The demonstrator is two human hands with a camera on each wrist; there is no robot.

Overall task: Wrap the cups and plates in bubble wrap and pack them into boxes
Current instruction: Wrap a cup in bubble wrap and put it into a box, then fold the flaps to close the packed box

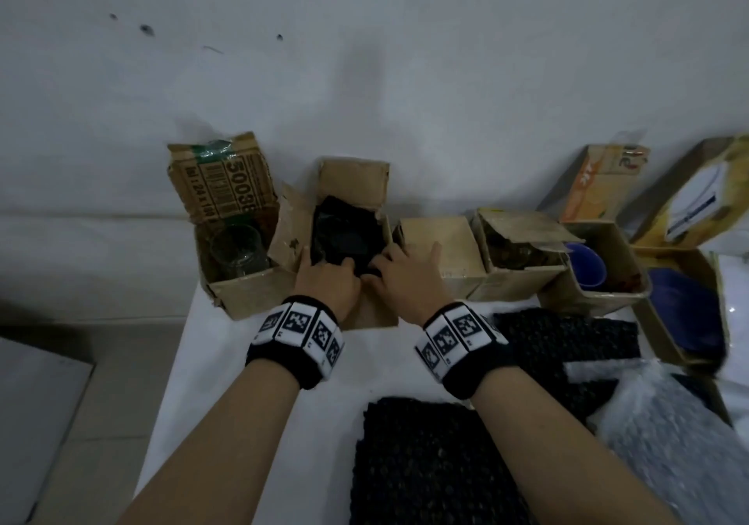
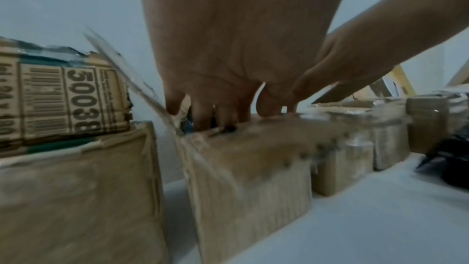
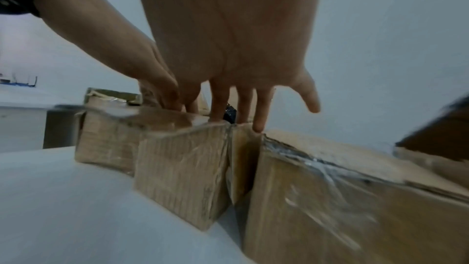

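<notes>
Grip: left hand (image 1: 324,281) and right hand (image 1: 399,277), fingers extended, pressing a black bubble-wrapped bundle (image 1: 344,236) down into an open cardboard box (image 1: 352,177) — nothing clasped. Left of the grip, a printed box (image 1: 221,184) holding a clear glass (image 1: 239,250). Right of it, a closed box (image 1: 439,240). Near side, black bubble wrap sheets (image 1: 429,459) on the white worktop (image 1: 243,403).

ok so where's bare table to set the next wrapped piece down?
Bare white table lies near-left, bordered by the printed box, the left hand and the black bubble wrap sheet. A smaller bare strip sits between the wrists. Crowded: the row of boxes along the back, and the right side, under black sheets and clear bubble wrap.
</notes>
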